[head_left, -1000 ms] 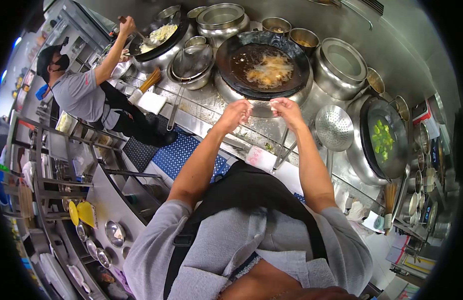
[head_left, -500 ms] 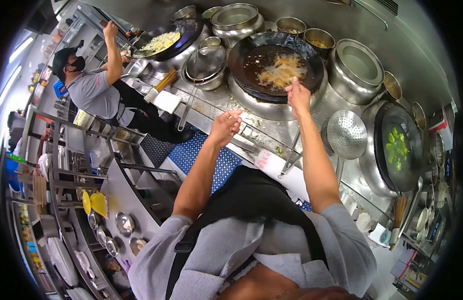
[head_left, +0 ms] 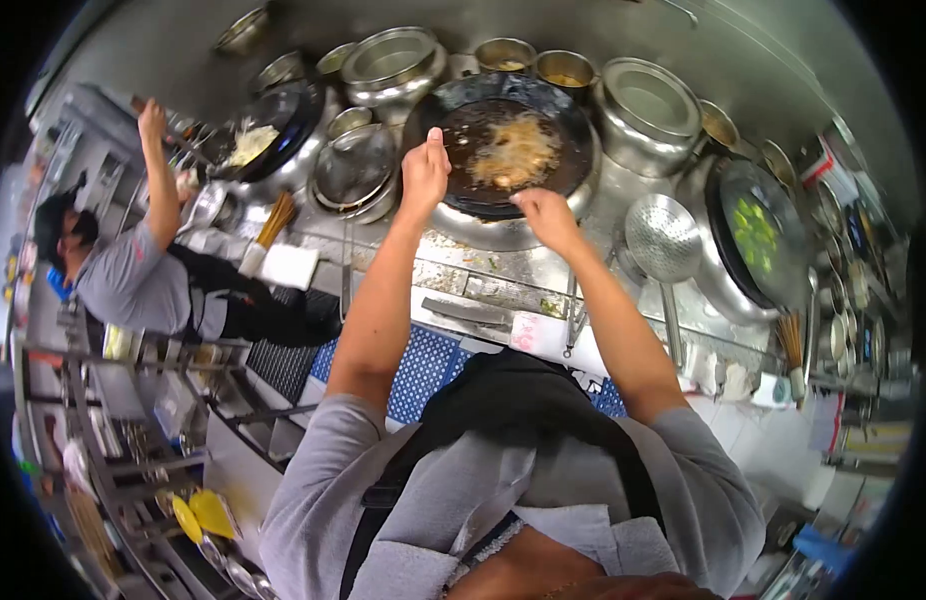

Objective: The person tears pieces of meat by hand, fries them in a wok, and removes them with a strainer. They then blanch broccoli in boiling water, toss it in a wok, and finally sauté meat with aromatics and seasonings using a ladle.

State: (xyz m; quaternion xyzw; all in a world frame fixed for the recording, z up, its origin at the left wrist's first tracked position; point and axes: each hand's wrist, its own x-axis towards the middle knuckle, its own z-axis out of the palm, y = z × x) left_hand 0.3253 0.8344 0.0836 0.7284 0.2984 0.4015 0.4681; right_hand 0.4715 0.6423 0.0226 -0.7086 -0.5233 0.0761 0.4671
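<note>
A black wok (head_left: 498, 90) of dark oil stands in front of me, with golden food pieces (head_left: 518, 150) bubbling in it. My left hand (head_left: 426, 178) is raised at the wok's left rim, its fingers pressed together; whether anything is between them is hidden. Just over the near right rim is my right hand (head_left: 548, 215), fingers curled in and pinched; I cannot make out what it holds, if anything. Right of it lies a perforated strainer (head_left: 664, 238). A wire-mesh strainer (head_left: 355, 165) rests on a pot to the left.
A second wok (head_left: 753, 235) with green vegetables sits at right. Lidded steel pots (head_left: 648, 97) and small bowls (head_left: 565, 72) line the back. At left a co-worker (head_left: 148, 270) tends another wok. A bamboo brush (head_left: 273, 222) and a white cloth (head_left: 543, 333) lie along the front edge.
My left hand has risen from in front of the stove to the wok's left rim. My right hand has dropped from above the food to the near rim. The view has shifted.
</note>
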